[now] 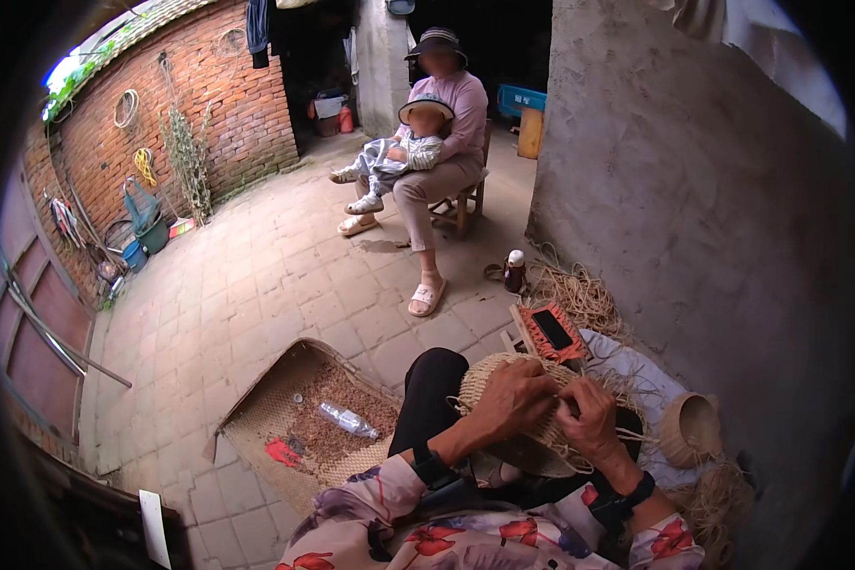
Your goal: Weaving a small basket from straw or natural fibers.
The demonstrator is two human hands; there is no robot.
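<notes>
A half-made woven straw basket (547,441) lies across my lap, with loose straw strands sticking out along its right edge. My left hand (515,399) is closed on its upper side, fingers bent over the weave. Close beside it, my right hand (591,416) pinches at the same edge, its fingertips almost meeting those of the left. What sits between the right fingertips looks like a thin straw strand, too small to make out fully. Both wrists wear dark bands.
A wicker scoop tray (256,404) with brown bits and a plastic bottle (350,420) lies left of my knee. Ahead are a phone (552,329) on an orange stool, a flask (514,272) and a straw coil (575,293). A small basket (691,430) stands right. A seated person holds a child.
</notes>
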